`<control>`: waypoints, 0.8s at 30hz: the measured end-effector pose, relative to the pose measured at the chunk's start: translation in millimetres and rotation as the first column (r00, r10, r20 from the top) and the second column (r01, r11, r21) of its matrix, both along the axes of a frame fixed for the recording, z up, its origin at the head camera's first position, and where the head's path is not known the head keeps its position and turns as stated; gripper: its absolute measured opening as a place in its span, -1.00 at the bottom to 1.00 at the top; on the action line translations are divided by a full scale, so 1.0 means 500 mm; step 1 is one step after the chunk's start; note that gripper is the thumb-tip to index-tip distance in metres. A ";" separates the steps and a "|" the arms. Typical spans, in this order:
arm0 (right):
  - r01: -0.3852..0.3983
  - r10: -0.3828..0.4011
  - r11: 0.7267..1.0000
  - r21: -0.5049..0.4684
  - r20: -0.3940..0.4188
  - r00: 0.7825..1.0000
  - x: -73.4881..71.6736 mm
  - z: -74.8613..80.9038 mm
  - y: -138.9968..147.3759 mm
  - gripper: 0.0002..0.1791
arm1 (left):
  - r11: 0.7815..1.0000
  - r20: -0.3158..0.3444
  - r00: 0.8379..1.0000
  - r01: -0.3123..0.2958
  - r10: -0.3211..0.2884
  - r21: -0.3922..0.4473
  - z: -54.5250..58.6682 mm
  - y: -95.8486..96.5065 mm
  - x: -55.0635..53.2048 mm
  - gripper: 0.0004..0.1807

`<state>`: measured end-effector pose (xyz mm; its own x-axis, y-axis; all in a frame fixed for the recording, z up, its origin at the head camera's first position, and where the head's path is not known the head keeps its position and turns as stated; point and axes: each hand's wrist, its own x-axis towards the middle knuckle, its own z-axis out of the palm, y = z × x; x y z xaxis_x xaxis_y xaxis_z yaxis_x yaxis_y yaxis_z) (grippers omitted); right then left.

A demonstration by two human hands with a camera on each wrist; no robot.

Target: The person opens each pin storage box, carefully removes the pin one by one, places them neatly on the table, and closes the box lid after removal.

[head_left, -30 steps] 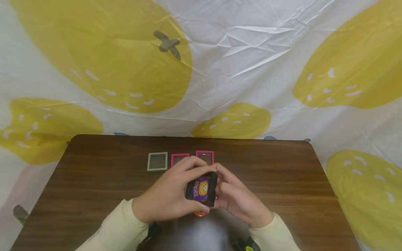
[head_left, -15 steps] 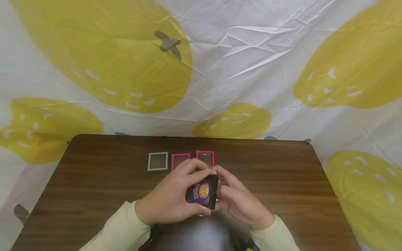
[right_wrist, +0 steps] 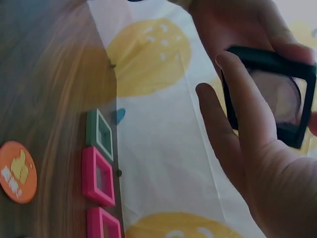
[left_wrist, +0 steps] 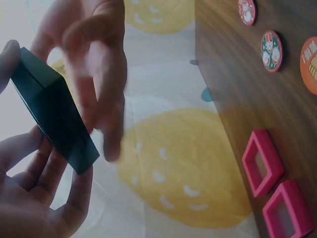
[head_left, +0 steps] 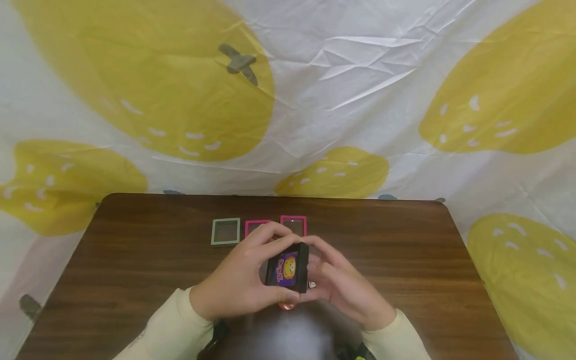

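Observation:
A black square display frame (head_left: pixel 303 270) with clear film is held tilted above the table. Inside it shows a purple badge (head_left: pixel 288 268) with a yellow animal face. My left hand (head_left: pixel 234 282) grips the frame by its edges, thumb below and fingers above, as the left wrist view also shows. Beside the frame's right edge is my right hand (head_left: pixel 346 287), its fingers extended and its index fingertip at the frame's upper corner. In the right wrist view, the round outline of the badge shows through the film of the black frame (right_wrist: pixel 270 59).
A green frame (head_left: pixel 226 232) and two pink frames (head_left: pixel 293 218) stand in a row at the back of the wooden table (head_left: pixel 396 250). An orange round badge (right_wrist: pixel 19 172) lies nearer. More round badges (left_wrist: pixel 272 51) appear in the left wrist view. A lemon-print cloth (head_left: pixel 342 100) hangs behind.
The black frame has shifted slightly up and left in my left hand. My right hand's fingers have spread and moved a little off the frame's side; a small white patch shows between them.

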<state>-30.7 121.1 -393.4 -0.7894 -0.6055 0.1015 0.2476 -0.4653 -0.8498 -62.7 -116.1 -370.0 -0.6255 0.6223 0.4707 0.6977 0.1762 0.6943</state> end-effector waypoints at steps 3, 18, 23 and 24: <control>0.006 -0.007 0.999 0.034 0.025 1.000 0.000 0.004 -0.006 -0.54 | 1.000 -0.031 0.999 0.013 -0.013 -0.006 0.001 0.005 0.001 -0.12; -0.017 0.017 1.000 0.010 0.027 0.999 0.000 -0.002 -0.004 -0.45 | 0.995 -0.051 0.999 0.000 -0.005 -0.096 0.014 0.019 0.008 -0.14; -0.019 0.019 1.000 0.005 0.049 0.999 -0.002 0.005 -0.005 -0.43 | 1.000 -0.046 0.999 0.010 -0.011 -0.030 0.018 0.020 0.007 -0.14; -0.021 0.021 1.000 0.002 0.048 0.999 -0.002 0.005 -0.005 -0.42 | 1.000 -0.038 0.999 0.013 -0.013 -0.011 0.019 0.019 0.007 -0.15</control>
<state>-31.8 118.5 -390.7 -0.7803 -0.6222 0.0624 0.2977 -0.4575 -0.8379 -59.1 -106.4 -360.7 -0.5990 0.6355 0.4871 0.7260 0.1744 0.6653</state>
